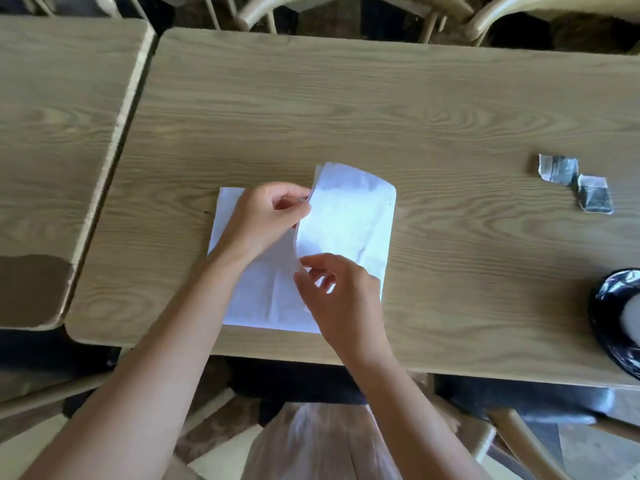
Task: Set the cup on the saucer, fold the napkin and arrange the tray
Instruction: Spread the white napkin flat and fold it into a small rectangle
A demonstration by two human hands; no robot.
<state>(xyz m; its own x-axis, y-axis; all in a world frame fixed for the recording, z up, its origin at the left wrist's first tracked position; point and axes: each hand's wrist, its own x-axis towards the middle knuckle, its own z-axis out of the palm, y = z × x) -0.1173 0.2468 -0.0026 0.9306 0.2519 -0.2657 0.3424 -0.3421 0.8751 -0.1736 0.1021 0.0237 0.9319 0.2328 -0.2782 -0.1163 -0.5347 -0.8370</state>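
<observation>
A white paper napkin (346,216) lies on the wooden table (346,109) near its front edge, its right half lifted and turned over toward the left. My left hand (263,220) pinches the raised flap at its upper edge. My right hand (343,296) pinches the same flap at its lower edge. At the far right edge of the view a black glossy saucer (613,306) shows in part, with something pale, perhaps the cup, (632,320) on it, cut off by the frame.
Two small grey foil-like packets (575,181) lie on the table at the right. A second wooden table (59,133) stands to the left, separated by a narrow gap. Chairs (346,8) stand along the far side.
</observation>
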